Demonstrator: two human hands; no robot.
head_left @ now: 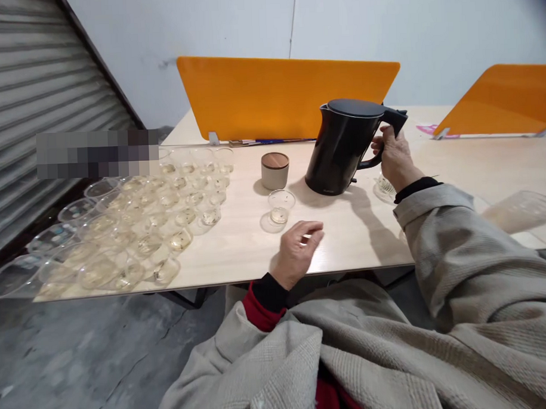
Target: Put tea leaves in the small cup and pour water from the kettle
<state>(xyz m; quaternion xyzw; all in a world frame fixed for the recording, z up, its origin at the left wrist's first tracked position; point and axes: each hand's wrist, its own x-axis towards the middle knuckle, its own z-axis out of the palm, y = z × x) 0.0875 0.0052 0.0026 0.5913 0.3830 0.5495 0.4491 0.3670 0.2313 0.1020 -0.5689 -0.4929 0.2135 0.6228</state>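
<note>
My right hand (395, 155) grips the handle of a black electric kettle (336, 151), lid closed, low over or on the table; whether its base touches, I cannot tell. My left hand (299, 248) hovers near the table's front edge, holding nothing, with fingers loosely bent and a gap beside the thumb. Just beyond it stands a clear plastic cup (280, 213) with small dark bits and a little pale content. Behind that cup is a grey canister (274, 176) with a brown wood-look lid. Partly hidden by my right hand, a small clear container (383, 187) holds dark bits.
Many clear plastic cups (144, 245) with pale liquid and dark bits crowd the left of the table (238, 241). A nested stack of clear cups (519, 211) lies right, beyond my sleeve. Orange dividers (260, 97) line the back. A pink item (427, 129) lies back right.
</note>
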